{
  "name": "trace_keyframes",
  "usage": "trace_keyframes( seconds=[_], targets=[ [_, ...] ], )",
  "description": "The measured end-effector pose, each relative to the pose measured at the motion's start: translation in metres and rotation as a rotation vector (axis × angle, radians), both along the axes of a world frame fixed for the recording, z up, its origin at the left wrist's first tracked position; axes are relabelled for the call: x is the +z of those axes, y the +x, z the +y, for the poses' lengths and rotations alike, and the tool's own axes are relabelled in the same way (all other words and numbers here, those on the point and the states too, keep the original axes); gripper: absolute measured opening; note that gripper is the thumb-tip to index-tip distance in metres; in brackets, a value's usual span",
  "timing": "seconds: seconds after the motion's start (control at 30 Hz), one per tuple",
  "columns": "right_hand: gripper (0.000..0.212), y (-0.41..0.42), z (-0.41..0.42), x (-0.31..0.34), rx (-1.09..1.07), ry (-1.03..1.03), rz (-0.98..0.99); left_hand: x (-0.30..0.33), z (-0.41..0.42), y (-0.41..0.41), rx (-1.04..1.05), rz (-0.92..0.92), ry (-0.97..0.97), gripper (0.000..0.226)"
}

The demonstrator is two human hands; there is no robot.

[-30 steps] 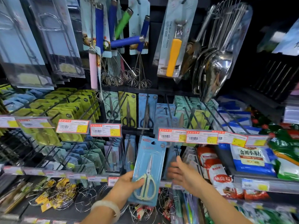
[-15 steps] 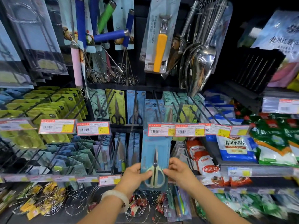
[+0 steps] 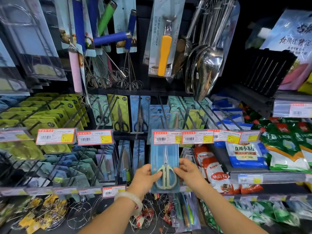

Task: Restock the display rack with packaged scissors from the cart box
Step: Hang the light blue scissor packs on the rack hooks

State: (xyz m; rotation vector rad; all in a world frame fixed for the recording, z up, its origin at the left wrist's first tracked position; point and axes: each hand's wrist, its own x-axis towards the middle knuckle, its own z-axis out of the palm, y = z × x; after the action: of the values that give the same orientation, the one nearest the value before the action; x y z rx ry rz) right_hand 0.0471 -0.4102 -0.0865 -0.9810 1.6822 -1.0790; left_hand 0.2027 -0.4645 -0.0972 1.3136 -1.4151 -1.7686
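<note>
since the earlier frame i've brought the scissors pack (image 3: 165,166) upright and square to the rack, with my right hand (image 3: 189,173) now on it as well. both hands pinch it low down, left hand (image 3: 145,176) on the left edge and right on the right, thumbs across the pale handles. its long axis runs straight up from the grip, and the top edge is tucked behind the price tag (image 3: 167,136), where the peg (image 3: 163,114) should be; i can't tell if the hang hole has caught. neither hand is nearer. room is tight: hanging blue packs (image 3: 139,153) just left, red pouches (image 3: 209,164) just right, so i judge the move must go straight inward.
</note>
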Motion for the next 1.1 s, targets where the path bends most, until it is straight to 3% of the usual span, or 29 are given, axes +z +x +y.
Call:
trace_keyframes(
  seconds=[0.23, 0.3, 0.43, 0.6, 0.7, 0.8, 0.93, 1.1],
  targets=[
    [0.011, -0.002, -0.014, -0.005, -0.011, 0.030, 0.054, -0.005, -0.010, -0.002, 0.034, 0.013, -0.016, 0.013],
    [0.023, -0.004, -0.021, -0.007, -0.046, 0.049, 0.067, -0.005, -0.015, -0.007, 0.033, -0.038, -0.036, 0.013],
    [0.024, -0.005, -0.038, -0.003, -0.064, 0.045, 0.064, -0.002, -0.030, -0.017, -0.014, -0.225, -0.123, 0.031],
    [0.027, -0.013, -0.062, -0.010, -0.124, 0.196, 0.294, 0.010, -0.041, -0.023, -0.046, -0.382, -0.129, 0.063],
    [0.023, -0.015, -0.060, -0.011, -0.129, 0.264, 0.328, 0.012, -0.039, -0.021, -0.074, -0.455, -0.145, 0.062],
    [0.041, -0.017, -0.044, -0.011, -0.073, 0.301, 0.382, 0.008, -0.032, -0.019, -0.190, -0.626, -0.205, 0.066],
    [0.049, -0.019, -0.013, -0.017, 0.032, 0.390, 0.534, -0.001, -0.013, -0.025, -0.415, -0.870, -0.404, 0.073],
    [0.063, -0.023, 0.038, -0.027, 0.102, 0.439, 0.881, -0.003, 0.024, -0.055, -0.666, -0.981, -0.688, 0.078]
  ],
)
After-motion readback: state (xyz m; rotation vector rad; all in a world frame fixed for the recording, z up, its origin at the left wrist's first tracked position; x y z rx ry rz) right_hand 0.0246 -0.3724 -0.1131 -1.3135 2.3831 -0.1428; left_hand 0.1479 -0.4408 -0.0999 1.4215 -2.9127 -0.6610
